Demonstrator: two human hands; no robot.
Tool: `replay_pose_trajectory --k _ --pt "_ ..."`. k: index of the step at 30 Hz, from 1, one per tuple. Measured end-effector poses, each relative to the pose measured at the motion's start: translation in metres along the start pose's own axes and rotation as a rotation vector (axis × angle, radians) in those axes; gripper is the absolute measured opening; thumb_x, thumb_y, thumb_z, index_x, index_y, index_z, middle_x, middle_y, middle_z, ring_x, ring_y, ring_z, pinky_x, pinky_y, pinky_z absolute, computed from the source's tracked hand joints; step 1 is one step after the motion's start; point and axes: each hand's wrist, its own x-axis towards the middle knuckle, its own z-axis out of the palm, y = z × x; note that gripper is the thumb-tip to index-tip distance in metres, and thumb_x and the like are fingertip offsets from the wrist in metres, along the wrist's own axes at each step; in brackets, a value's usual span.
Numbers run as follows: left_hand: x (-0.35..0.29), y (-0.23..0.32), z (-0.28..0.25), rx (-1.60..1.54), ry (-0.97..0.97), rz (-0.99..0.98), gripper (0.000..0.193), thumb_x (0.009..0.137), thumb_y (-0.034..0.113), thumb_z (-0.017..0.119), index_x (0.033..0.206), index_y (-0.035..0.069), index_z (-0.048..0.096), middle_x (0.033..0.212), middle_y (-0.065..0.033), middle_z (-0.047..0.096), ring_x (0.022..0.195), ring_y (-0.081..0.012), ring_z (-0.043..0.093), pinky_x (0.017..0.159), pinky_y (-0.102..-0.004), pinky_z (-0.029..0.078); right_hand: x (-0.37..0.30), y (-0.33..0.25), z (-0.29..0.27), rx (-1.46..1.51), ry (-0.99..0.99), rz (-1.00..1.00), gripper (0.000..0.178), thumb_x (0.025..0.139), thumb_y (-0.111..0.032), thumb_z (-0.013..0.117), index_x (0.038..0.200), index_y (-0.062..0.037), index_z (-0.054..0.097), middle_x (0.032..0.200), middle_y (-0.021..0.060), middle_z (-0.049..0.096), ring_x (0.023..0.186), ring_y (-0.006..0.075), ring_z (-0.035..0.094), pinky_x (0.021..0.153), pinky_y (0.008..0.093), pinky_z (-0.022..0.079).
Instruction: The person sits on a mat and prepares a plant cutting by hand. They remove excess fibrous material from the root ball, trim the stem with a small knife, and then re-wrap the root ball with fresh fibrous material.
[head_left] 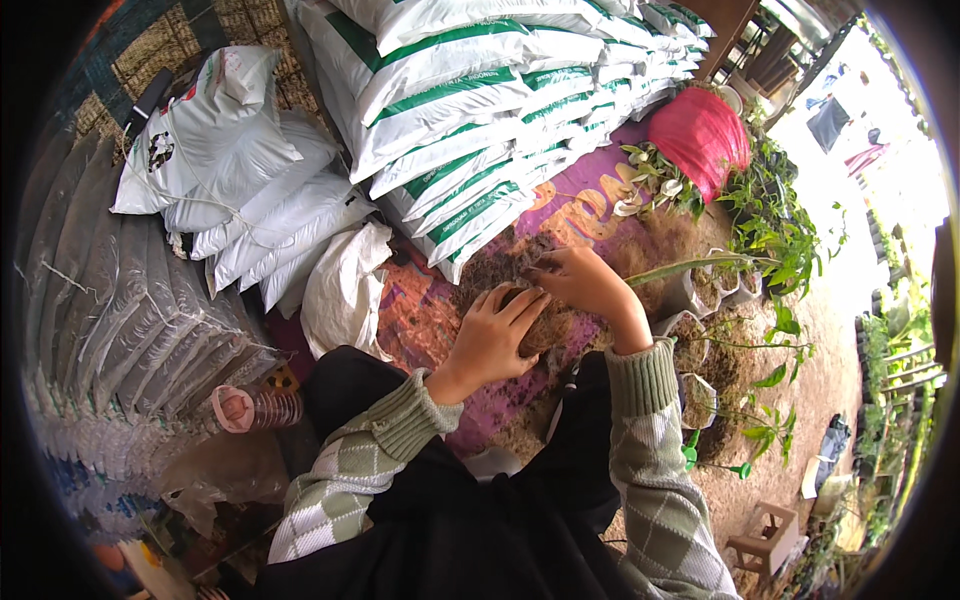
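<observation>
Head view. The left hand is curled, fingers spread, around a small dark pot of soil, cupping its near side. The right hand rests palm down on the soil heap just beyond the pot, fingers bent into the loose earth; whether it has closed on a handful cannot be told. The pot sits between the two hands on a purple printed mat spread on the ground.

Step in hand, as judged: filling the pot, the left hand steadying it while the right gathers soil. The next move would call for a scoop of earth carried the short way to the pot's mouth, with the pot kept upright so nothing spills.

Surface and surroundings: the mat lies on bare earth floor. To the right stand filled seedling bags, each with a thin green plant; one long leaf reaches toward the right hand. Behind the heap rises a stack of white sacks with green stripes, with plain white sacks to its left and a red sack to its right. A clear plastic bottle lies near the left elbow; a small wooden stool stands lower right.
</observation>
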Motion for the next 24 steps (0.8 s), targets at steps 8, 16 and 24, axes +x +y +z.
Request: replay_pose_trajectory --k 8,16,24 --pt "-0.001 -0.001 0.003 0.017 -0.049 0.01 0.076 0.06 0.032 0.081 0.128 0.008 0.054 0.123 -0.0098 0.053 0.115 -0.0355 0.049 0.096 -0.0486 0.043 0.008 -0.001 0.01 0.022 -0.054 -0.057 0.025 0.081 -0.017 0.063 0.099 0.001 0.066 0.086 0.0207 0.067 0.08 0.0358 0.065 0.071 0.0395 0.05" --pt "0.001 -0.004 0.004 0.044 -0.047 0.001 0.08 0.062 0.033 0.081 0.131 0.009 0.049 0.131 -0.0073 0.05 0.115 -0.0362 0.049 0.096 -0.0489 0.043 0.015 -0.002 0.01 0.276 0.06 -0.037 0.025 0.085 -0.009 0.056 0.105 0.0043 0.06 0.087 0.0166 0.066 0.079 0.0218 0.062 0.072 0.0348 0.049" --pt "0.001 -0.005 0.004 0.033 -0.074 -0.004 0.079 0.063 0.033 0.08 0.132 0.009 0.049 0.131 -0.0074 0.05 0.116 -0.0363 0.048 0.096 -0.0487 0.043 0.017 -0.005 0.006 0.588 -0.117 -0.024 0.021 0.091 -0.006 0.055 0.11 0.0022 0.06 0.086 0.0041 0.062 0.079 0.0088 0.057 0.07 0.0253 0.048"
